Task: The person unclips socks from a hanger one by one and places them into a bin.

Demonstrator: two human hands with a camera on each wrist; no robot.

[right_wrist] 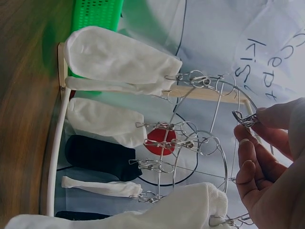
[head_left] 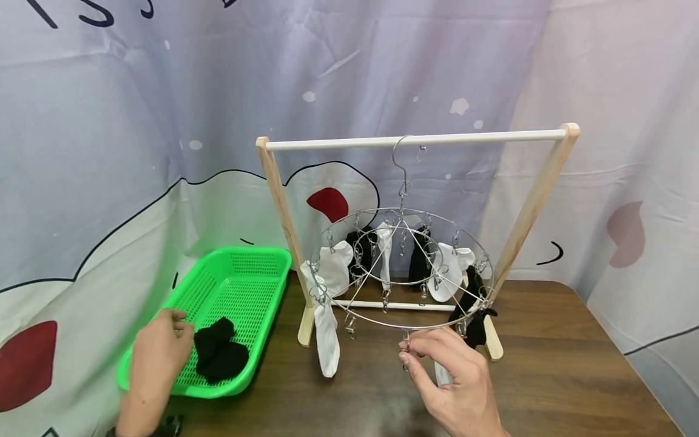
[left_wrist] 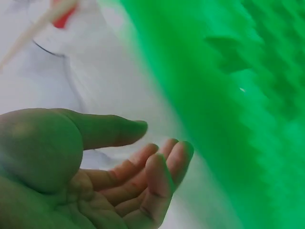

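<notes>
My right hand (head_left: 455, 370) pinches a small metal clip (right_wrist: 246, 119) between thumb and fingertips at the near edge of a round wire sock hanger (head_left: 403, 141). Black and white socks hang from its other clips, among them a white sock (head_left: 327, 343) at the left and a black sock (head_left: 419, 258) at the back. Over the left rim of a green basket (head_left: 246, 288), my left hand (head_left: 159, 346) holds nothing, its fingers loosely bent. Beside it in the basket lies a bunched black sock cloth (head_left: 221, 355).
A wooden stand with a white top bar (head_left: 480, 138) carries the hanger on a brown table (head_left: 573, 376). Its wooden side posts (head_left: 537, 194) rise on either side. A printed curtain (head_left: 218, 91) hangs close behind.
</notes>
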